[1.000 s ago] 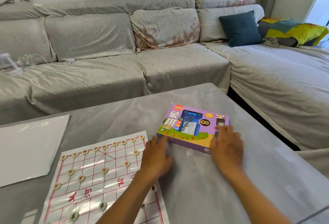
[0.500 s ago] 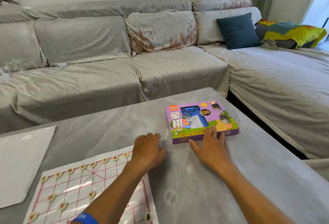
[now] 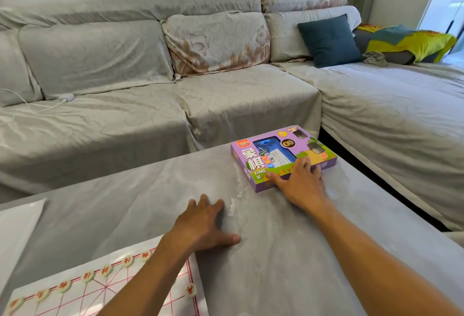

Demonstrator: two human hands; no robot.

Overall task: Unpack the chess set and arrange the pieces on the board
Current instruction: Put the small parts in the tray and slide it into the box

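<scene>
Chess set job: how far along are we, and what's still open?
Looks done: the board lies flat on the table, with a row of pieces standing along its far edge. In hand: the right hand rests flat on the purple box, pressing its near edge; the left hand lies open on the table. Left: the board's near half is out of view, so unconfirmed.
</scene>
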